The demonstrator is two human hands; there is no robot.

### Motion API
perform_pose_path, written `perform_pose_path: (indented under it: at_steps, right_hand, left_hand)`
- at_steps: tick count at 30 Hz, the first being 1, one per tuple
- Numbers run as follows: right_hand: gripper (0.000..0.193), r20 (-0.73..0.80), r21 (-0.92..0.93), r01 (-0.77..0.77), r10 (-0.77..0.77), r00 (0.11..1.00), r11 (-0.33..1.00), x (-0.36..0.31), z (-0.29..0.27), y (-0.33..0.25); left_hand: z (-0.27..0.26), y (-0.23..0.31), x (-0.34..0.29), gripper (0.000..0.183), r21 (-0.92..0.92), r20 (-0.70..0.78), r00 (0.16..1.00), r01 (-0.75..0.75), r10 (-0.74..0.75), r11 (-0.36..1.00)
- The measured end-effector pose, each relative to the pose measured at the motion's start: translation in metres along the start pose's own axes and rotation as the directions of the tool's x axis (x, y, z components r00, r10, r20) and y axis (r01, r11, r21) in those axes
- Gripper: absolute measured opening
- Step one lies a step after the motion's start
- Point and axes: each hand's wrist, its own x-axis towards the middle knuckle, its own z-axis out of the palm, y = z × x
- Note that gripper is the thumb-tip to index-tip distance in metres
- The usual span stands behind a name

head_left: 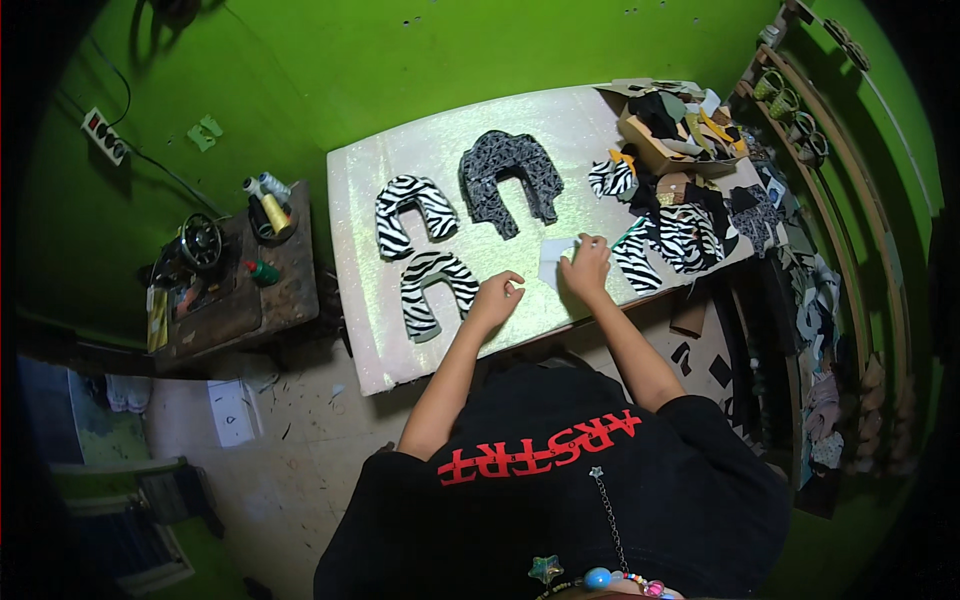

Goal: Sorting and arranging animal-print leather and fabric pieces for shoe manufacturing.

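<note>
My left hand is over the front part of the table, just right of the lower zebra-striped arch piece. Its fingers are loosely bent, with a gap between thumb and forefinger and nothing visible in them. My right hand reaches onto a pale grey-white flat sheet. Those fingers are bent and closed over something small and light at the sheet's edge, mostly hidden. A second zebra-striped arch lies behind the first. Farther back is a larger grey-and-black patterned arch.
Zebra-striped scraps and a cardboard box full of offcuts crowd the table's right end. The shiny pale tabletop stands against a green wall. At left, a sewing machine table holds thread cones. A wooden rack is at right.
</note>
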Motion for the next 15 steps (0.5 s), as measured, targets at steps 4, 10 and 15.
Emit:
perform_pose_path:
  at_steps: [4,10,15]
  right_hand:
    - [0.057,0.105,-0.081,-0.104,0.112,0.988,0.991,0.016,-0.011,0.037]
    - [0.059,0.21,0.061,-0.121,0.106,0.972,0.991,0.034,-0.005,0.061]
    - [0.03,0.207,0.309,0.04,-0.109,0.972,0.95,0.037,-0.004,0.064]
  left_hand:
    - [0.029,-0.003,0.026,0.032,0.161,-0.033,0.999,-0.003,0.009,0.987]
    - [0.06,0.033,0.049,0.047,0.412,-0.122,0.975,0.218,-0.184,0.885]
    - [0.079,0.048,0.059,0.055,0.38,-0.205,0.919,0.392,-0.337,0.838]
